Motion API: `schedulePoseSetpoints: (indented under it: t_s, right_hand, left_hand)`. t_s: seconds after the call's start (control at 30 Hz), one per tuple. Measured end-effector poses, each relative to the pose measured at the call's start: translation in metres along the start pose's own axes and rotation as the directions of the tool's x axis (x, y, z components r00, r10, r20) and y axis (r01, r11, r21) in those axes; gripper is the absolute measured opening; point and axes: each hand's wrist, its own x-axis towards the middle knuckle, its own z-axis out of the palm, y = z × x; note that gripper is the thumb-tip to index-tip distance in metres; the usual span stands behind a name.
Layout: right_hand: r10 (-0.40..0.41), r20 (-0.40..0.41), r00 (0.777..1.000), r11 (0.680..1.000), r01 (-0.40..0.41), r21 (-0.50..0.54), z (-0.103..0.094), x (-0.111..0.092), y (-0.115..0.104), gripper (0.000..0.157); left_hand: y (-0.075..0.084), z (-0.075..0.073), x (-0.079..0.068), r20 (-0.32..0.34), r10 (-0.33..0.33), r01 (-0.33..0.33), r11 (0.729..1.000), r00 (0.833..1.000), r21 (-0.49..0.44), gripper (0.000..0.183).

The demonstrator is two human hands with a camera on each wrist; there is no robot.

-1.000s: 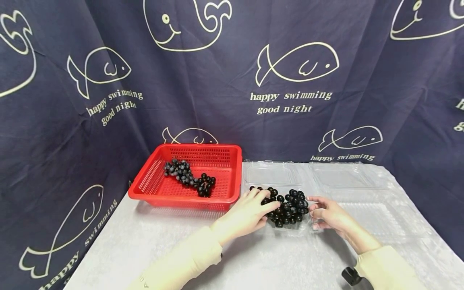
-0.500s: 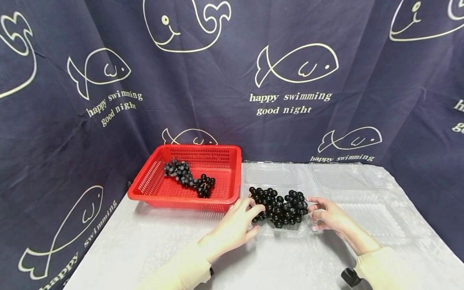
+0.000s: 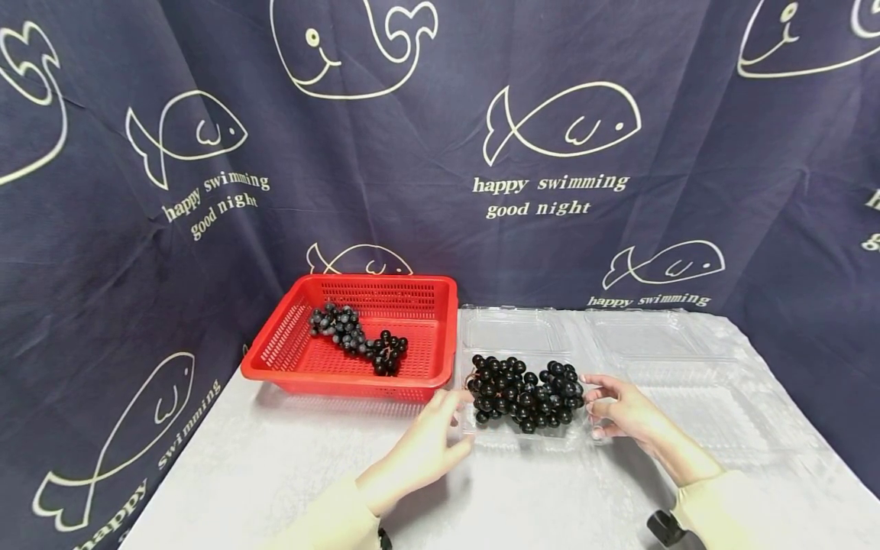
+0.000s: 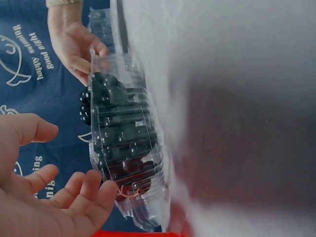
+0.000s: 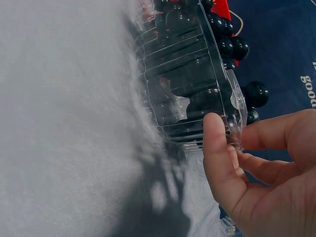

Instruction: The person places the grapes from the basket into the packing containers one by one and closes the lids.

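Black grapes point(image 3: 522, 393) fill a clear plastic clamshell box point(image 5: 170, 79) on the table, and some rise above its rim. Its flat lid point(image 3: 514, 334) lies folded back behind it. My right hand point(image 3: 622, 412) pinches the box's right edge, thumb outside the wall and fingers at the rim in the right wrist view. Just left of the box is my left hand point(image 3: 419, 443), its fingers loosely bent and holding nothing. In the left wrist view those fingertips point(image 4: 107, 193) overlap the box's near end, where an orange-brown stem point(image 4: 129, 193) shows through the plastic.
A red perforated basket point(image 3: 347, 376) stands at the back left, with more dark grapes point(image 3: 347, 332) inside. Right of the filled box lie other clear plastic boxes point(image 3: 715, 416) with raised lids at the back. A dark blue fish-print curtain point(image 3: 440, 153) hangs behind the table.
My left hand has drawn back from over the grapes to the left and toward me, uncovering the left end of the bunch. The right hand has stayed at the box's edge.
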Motion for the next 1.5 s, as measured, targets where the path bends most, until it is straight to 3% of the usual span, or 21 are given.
schedulePoseSetpoints:
  t_s: [0.13,0.33,0.43,0.53,0.67,0.83,0.93,1.23,1.5]
  right_hand:
    - [-0.002,0.002,1.000,1.000,0.002,-0.003,0.001,0.000,0.000,0.064]
    - [-0.009,0.014,1.000,1.000,0.009,0.000,0.001,-0.001,-0.001,0.065]
    - [-0.001,0.007,1.000,1.000,0.001,-0.002,0.001,-0.001,-0.001,0.064]
    - [0.000,0.004,1.000,1.000,0.000,-0.002,0.000,-0.001,-0.001,0.065]
    - [0.002,0.006,1.000,1.000,-0.002,0.007,0.000,-0.001,-0.001,0.067]
    - [0.013,0.014,1.000,1.000,-0.014,0.015,0.001,-0.003,-0.001,0.067]
    - [0.013,0.013,1.000,1.000,-0.013,0.013,0.001,-0.002,-0.001,0.067]
    - [0.006,0.018,1.000,1.000,-0.006,0.015,0.000,-0.002,-0.001,0.066]
    - [-0.003,0.021,1.000,1.000,0.003,0.022,-0.001,-0.002,0.000,0.065]
  left_hand:
    - [-0.001,-0.002,-0.004,0.005,-0.084,0.083,0.983,0.996,-0.163,0.049]
    - [-0.006,-0.003,-0.007,0.017,-0.200,0.198,0.945,0.980,-0.260,0.044]
    - [-0.008,-0.002,-0.008,0.052,-0.264,0.266,0.907,0.963,-0.327,0.044]
    - [-0.009,0.001,-0.009,0.107,-0.331,0.343,0.825,0.937,-0.450,0.048]
    - [-0.007,0.004,-0.009,0.170,-0.404,0.421,0.688,0.899,-0.592,0.051]
    - [-0.008,0.010,-0.008,0.209,-0.457,0.458,0.543,0.864,-0.704,0.053]
    - [-0.009,0.012,-0.006,0.217,-0.472,0.456,0.483,0.855,-0.747,0.056]
    - [-0.010,0.018,0.002,0.240,-0.503,0.463,0.384,0.831,-0.798,0.062]
    - [-0.014,0.019,0.011,0.250,-0.516,0.464,0.339,0.819,-0.818,0.065]
